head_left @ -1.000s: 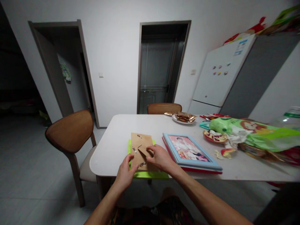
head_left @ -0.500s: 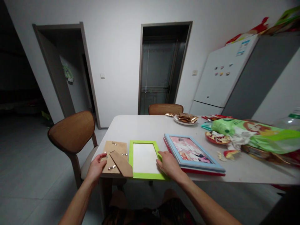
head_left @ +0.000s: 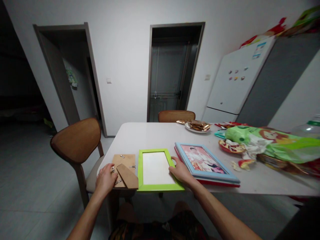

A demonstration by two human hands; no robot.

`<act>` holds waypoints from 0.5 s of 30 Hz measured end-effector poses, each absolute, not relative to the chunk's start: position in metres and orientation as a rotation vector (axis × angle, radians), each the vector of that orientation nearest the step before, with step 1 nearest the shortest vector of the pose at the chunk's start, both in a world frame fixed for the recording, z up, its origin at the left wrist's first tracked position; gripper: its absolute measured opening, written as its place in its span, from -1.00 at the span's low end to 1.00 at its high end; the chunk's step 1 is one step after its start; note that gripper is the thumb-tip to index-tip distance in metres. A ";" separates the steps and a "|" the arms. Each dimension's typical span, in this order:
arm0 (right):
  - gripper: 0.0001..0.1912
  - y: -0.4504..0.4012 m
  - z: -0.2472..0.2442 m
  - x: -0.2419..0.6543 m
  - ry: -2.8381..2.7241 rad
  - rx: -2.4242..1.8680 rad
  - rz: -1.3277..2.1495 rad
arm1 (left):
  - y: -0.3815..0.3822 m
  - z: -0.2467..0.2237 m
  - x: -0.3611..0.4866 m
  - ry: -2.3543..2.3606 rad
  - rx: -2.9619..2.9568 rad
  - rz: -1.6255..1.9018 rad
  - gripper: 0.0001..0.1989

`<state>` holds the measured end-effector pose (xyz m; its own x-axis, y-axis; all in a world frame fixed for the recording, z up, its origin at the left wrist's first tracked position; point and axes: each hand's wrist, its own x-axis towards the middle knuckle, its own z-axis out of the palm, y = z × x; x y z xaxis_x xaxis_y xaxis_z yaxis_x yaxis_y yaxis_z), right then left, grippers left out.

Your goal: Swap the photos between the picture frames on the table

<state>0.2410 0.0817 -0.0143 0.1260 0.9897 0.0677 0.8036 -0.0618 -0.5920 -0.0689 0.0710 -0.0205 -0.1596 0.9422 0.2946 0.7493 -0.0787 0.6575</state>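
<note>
Near the table's front edge lies a lime-green picture frame (head_left: 140, 170) with a white sheet (head_left: 156, 168) showing inside it. My right hand (head_left: 181, 170) grips its right side, thumb on top and fingers along the outer edge. Left of the frame rests a brown backing board (head_left: 125, 160) with metal clips and a stand leg (head_left: 127, 176) folded against it. My left hand (head_left: 106, 178) is closed over the board's left edge, its fingertips by a clip. Right of my right hand, a blue picture frame (head_left: 207, 163) with a pink picture tops a small stack.
On the white table (head_left: 145, 135) are a plate of wrapped snacks (head_left: 198, 126), pomegranate pieces (head_left: 231, 146), crumpled tissue (head_left: 253, 146) and a green tissue pack (head_left: 277, 140). Wooden chairs stand at the left (head_left: 77, 140) and the far side (head_left: 176, 116).
My left hand has moved further over the backing board, which has shifted slightly toward me. The green frame has turned a little, and my right hand has slid slightly right with its side.
</note>
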 end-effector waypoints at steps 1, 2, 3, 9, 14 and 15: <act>-0.39 0.079 -0.010 0.241 -1.648 -1.818 0.681 | 0.070 -0.020 -0.060 1.920 1.881 1.086 -0.69; -0.35 0.076 -0.006 0.240 -1.560 -1.704 0.863 | 0.068 -0.019 -0.050 1.899 1.915 1.099 -0.68; -0.32 0.073 0.000 0.238 -1.472 -1.594 1.015 | 0.065 -0.018 -0.037 1.860 1.955 1.113 -0.68; -0.24 0.056 0.031 0.223 -1.253 -1.329 1.236 | 0.040 -0.004 0.053 1.326 2.236 1.170 -0.55; -0.18 0.056 0.037 0.221 -1.185 -1.277 1.211 | 0.032 0.010 0.083 1.198 2.421 1.146 -0.61; -0.18 0.057 0.036 0.223 -1.176 -1.261 1.212 | 0.032 0.013 0.082 1.188 2.464 1.132 -0.63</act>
<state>0.2226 0.0572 0.0356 0.0296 0.9987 -0.0406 0.0103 -0.0409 -0.9991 0.0822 0.0322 0.0126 0.3904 0.7314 0.5591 0.5939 -0.6641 0.4541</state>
